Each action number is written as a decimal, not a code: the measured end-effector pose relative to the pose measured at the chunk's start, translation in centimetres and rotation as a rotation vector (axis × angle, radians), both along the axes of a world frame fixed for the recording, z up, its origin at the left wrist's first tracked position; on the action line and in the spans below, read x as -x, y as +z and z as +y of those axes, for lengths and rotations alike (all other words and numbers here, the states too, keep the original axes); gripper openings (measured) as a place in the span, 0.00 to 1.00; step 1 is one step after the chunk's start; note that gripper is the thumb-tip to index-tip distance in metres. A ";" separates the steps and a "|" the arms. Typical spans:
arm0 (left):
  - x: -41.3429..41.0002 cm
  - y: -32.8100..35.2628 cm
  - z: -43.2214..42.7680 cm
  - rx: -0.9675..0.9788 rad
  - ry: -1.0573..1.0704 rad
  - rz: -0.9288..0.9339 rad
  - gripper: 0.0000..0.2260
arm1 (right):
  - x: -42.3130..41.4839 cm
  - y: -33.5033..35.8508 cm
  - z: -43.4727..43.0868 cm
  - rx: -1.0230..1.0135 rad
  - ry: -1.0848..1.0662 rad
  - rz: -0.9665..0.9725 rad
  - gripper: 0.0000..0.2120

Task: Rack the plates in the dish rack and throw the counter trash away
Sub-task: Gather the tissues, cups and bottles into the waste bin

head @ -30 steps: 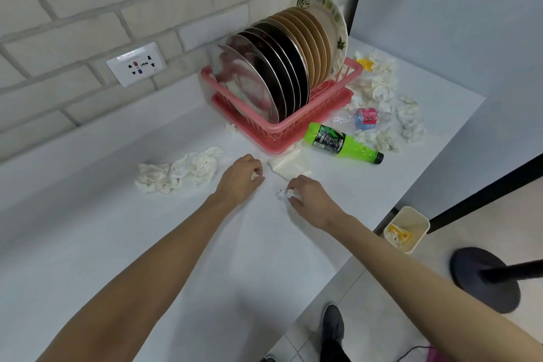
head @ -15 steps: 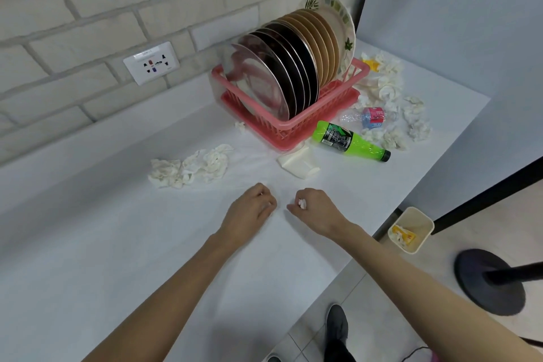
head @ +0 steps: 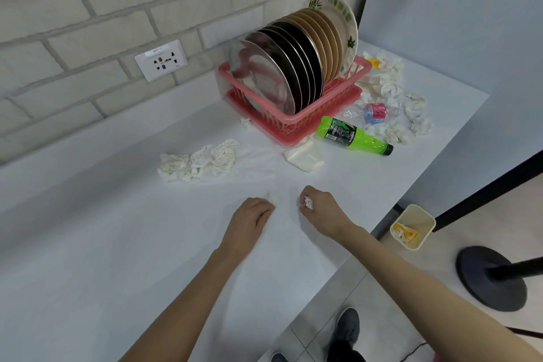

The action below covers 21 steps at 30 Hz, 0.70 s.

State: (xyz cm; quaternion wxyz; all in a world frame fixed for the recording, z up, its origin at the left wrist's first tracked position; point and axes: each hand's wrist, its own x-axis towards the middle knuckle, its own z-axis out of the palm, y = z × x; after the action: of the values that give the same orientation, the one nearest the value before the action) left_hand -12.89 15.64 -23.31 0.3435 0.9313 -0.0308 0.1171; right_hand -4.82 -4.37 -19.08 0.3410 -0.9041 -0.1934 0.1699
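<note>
On the white surface [head: 88,244], the right hand [head: 321,210] has its grip pinched on a small paper scrap [head: 308,202]. The left hand [head: 249,216] is just beside it, fingers curled; whether its grip holds the blurry scrap [head: 271,196] at its fingertips cannot be told. Plates [head: 296,56] stand in the pink dish rack [head: 296,126] farther back, with crumpled tissues [head: 199,160] and a green bottle [head: 352,135] near it.

Bright, even, cool light w/ faint shadows; slightly soft focus, wide-angle bend at edges.

Upper right: pink dish rack [head: 332,104] with silver, black, tan and leaf-patterned plates [head: 264,79]. I pinch a white tissue scrap [head: 308,202].
</note>
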 end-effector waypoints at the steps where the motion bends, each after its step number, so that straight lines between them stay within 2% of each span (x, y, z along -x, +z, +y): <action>1: 0.1 0.4 -0.1 -0.006 -0.037 0.007 0.08 | 0.0 -0.1 -0.1 -0.003 -0.024 0.001 0.04; 5: -0.1 1.2 -1.0 -0.013 -0.120 0.082 0.12 | -0.2 0.6 -0.7 -0.035 -0.095 0.032 0.04; 8: -0.8 1.0 -1.5 0.001 -0.036 0.163 0.19 | -0.6 0.9 -1.7 -0.052 -0.128 0.060 0.12; 9: -1.2 0.9 -1.6 0.014 -0.002 0.174 0.19 | -0.6 0.9 -2.1 -0.058 -0.135 0.075 0.16; 13: -1.8 0.9 -1.8 0.035 0.075 0.164 0.05 | -0.8 0.6 -3.2 -0.008 -0.148 0.116 0.25; 15: -1.7 1.0 -2.1 0.060 0.106 0.161 0.03 | -1.0 0.5 -3.8 0.000 -0.145 0.139 0.28; 21: -2.6 2.9 -6.1 0.263 0.192 0.257 0.07 | -2.3 1.1 -7.1 -0.028 -0.120 0.133 0.27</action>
State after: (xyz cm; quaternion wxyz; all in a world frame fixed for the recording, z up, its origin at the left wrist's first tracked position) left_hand -10.27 9.53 -20.39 0.4504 0.8844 0.1178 0.0324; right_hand -2.47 -11.50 -17.95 0.3751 -0.8960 -0.1184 0.2062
